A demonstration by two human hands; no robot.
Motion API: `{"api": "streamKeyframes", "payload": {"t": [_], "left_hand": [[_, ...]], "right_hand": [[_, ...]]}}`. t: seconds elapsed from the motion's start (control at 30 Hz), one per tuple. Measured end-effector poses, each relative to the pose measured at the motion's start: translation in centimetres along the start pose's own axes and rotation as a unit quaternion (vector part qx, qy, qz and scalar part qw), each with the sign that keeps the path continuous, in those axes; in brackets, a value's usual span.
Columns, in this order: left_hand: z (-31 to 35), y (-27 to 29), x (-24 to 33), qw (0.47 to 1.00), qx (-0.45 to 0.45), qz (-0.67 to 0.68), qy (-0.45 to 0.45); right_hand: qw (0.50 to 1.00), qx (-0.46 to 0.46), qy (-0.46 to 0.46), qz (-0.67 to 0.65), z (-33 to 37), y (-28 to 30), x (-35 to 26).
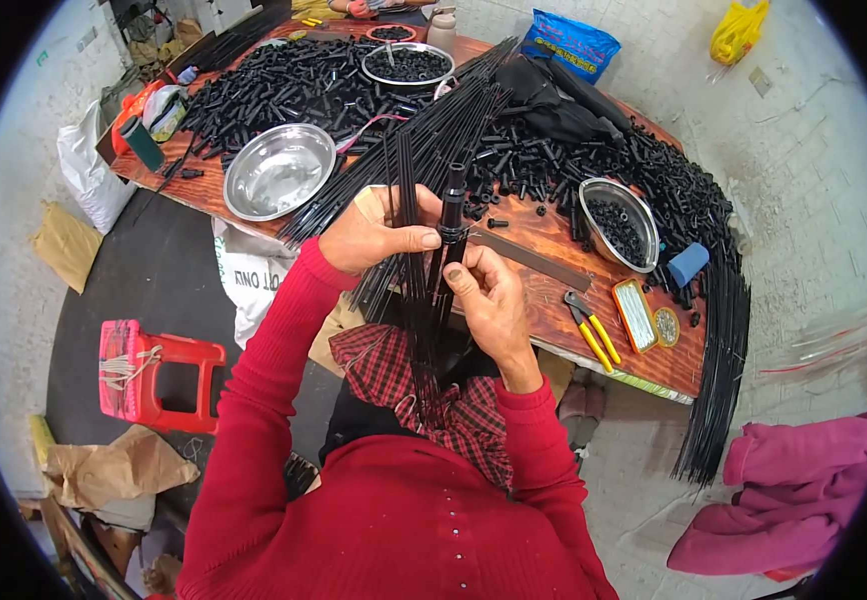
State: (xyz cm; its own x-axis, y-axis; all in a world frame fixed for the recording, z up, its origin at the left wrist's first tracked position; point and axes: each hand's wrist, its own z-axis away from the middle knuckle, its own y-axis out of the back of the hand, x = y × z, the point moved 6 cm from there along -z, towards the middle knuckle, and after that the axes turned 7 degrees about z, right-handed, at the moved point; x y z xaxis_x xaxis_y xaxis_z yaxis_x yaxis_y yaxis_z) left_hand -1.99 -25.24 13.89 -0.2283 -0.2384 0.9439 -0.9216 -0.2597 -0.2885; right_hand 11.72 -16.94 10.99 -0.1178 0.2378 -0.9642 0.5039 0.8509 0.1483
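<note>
A black tubular fitting (453, 195) with a ringed collar stands nearly upright before me, above the table's front edge. My left hand (379, 232) is closed, its thumb pressed against that collar. A bundle of thin black rods (415, 310) also passes through this hand and hangs down toward my lap. Just below the collar, my right hand (494, 305) pinches the lower part of the fitting between thumb and fingers. Its remaining fingers are curled, and their tips are partly hidden. On the left palm's back edge sits a tan bandage-like patch (369, 205).
The wooden table (544, 225) carries heaps of black tubular parts (284, 90), long black rods (454, 105), an empty-looking steel bowl (280, 172) and a bowl of small black parts (619, 225). Yellow-handled pliers (594, 335) lie front right. A red stool (159, 375) stands left.
</note>
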Motion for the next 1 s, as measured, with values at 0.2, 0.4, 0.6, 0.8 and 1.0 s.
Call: {"api": "streamKeyframes", "payload": {"t": [0.2,0.4,0.6,0.8,1.0], "left_hand": [[0.7,0.3,0.5,0.999,0.028,-0.036,-0.014],[0.9,-0.1,1.0,0.996,0.072,-0.043,-0.01],[0.9,0.3,0.5,0.997,0.065,-0.043,-0.016],[1.4,0.5,0.6,0.999,0.051,-0.017,0.006],[2.2,1.3,1.0,0.998,0.039,-0.05,0.011]], "right_hand": [[1.0,0.024,0.005,0.003,0.0,-0.7,-0.4],[0.995,-0.013,-0.052,-0.087,0.0,0.0,0.7],[0.995,-0.008,-0.036,-0.091,-0.1,-0.3,0.8],[0.998,0.019,-0.016,-0.06,0.1,-0.9,-0.1],[0.999,0.047,-0.021,-0.012,0.3,-1.9,-0.4]]}}
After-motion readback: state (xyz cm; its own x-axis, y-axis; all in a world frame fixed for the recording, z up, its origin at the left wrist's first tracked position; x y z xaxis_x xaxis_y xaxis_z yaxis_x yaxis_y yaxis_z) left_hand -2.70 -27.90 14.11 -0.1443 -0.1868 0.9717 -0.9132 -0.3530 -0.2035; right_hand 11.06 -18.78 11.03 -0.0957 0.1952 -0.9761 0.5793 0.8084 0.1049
